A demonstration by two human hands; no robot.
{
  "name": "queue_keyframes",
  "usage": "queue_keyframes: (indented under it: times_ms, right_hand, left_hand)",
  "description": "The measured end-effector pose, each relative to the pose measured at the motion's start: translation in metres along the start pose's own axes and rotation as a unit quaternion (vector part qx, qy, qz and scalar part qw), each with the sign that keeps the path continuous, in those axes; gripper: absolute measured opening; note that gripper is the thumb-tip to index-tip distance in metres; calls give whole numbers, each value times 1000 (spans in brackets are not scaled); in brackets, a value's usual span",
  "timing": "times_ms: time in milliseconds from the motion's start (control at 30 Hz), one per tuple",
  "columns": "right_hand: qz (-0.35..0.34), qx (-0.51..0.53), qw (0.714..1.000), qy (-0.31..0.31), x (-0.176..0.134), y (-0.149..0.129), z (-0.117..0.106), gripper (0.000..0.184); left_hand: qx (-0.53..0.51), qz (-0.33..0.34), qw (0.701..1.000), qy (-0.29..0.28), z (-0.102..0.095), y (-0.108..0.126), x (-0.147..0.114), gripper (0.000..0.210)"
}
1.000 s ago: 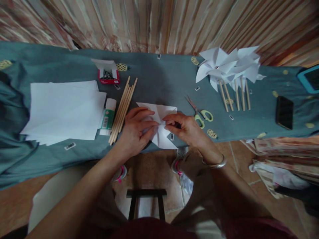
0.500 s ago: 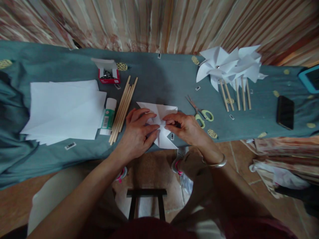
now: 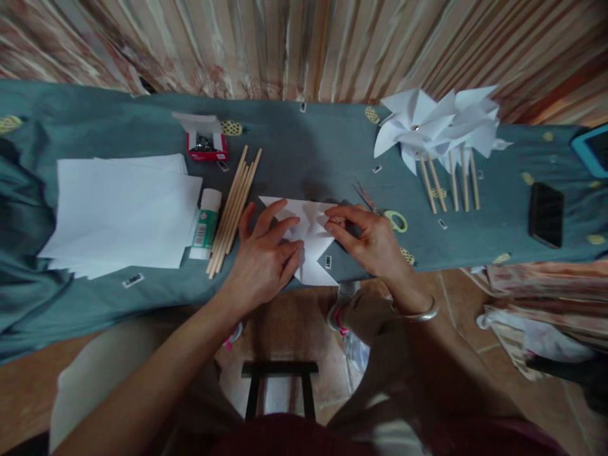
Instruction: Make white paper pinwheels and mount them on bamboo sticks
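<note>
A white paper pinwheel sheet (image 3: 316, 250) with slit, pointed corners lies at the table's front edge between my hands. My left hand (image 3: 263, 253) rests on its left half, upper fingers spread over the paper. The left thumb and forefinger come close together near the middle, holding the paper there; the lower left part is hidden. At the upper right corner, my right hand (image 3: 368, 237) has thumb and fingers pinched on a paper edge. Scissors (image 3: 395, 220) with light green handles lie just beyond my right hand, one handle covered by it.
Left of my hands are wooden sticks (image 3: 235, 212), a glue stick (image 3: 206, 225), a white paper stack (image 3: 121, 212) and a red box of small metal pieces (image 3: 206, 149). Finished pinwheels (image 3: 437, 123) lie back right, near a black phone (image 3: 546, 214) and a blue-framed device (image 3: 591, 152).
My right hand has moved right, from the sheet's middle to its upper right corner, now covering one scissor handle. The upper right part lies flatter. My left hand has barely shifted.
</note>
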State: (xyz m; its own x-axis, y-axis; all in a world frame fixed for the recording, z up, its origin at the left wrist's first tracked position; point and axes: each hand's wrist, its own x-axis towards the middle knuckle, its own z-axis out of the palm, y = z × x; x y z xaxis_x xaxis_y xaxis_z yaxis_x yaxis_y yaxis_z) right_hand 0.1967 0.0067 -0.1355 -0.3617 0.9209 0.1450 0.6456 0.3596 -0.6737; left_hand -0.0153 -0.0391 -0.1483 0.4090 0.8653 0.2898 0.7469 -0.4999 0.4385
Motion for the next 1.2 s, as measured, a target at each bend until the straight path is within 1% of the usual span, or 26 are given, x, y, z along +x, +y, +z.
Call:
queue_keyframes:
  times_ms: [167, 300, 533, 700, 833, 900, 967, 1067, 1200]
  right_hand:
    - [-6, -12, 999, 29, -2, 4, -3, 20]
    - [3, -20, 999, 44, -3, 6, -2, 24]
    - [15, -27, 995, 92, 1, 9, 0, 31]
    - [17, -35, 997, 74, 5, 13, 1, 35]
    - [13, -49, 997, 65, 7, 15, 0, 36]
    - [9, -55, 997, 55, 8, 16, -1, 36]
    - [4, -58, 997, 44, 8, 15, -2, 37]
    - [3, -60, 998, 31, 8, 14, -2, 37]
    - [12, -57, 998, 23, 8, 13, -2, 37]
  left_hand:
    - [-5, 4, 1000, 3, 3, 0, -1, 21]
    - [-8, 4, 1000, 8, 5, -1, -1, 22]
    - [-55, -40, 997, 32, 5, -8, 7, 15]
    - [-86, -51, 993, 66, 5, -10, 16, 11]
    - [-98, -59, 989, 97, -2, -14, 19, 7]
    - [-104, -73, 985, 114, -6, -15, 16, 15]
    - [-108, -97, 982, 117, -10, -17, 9, 31]
    - [-110, -140, 980, 84, -13, -18, -4, 49]
    - [-121, -158, 980, 29, -13, -21, -15, 58]
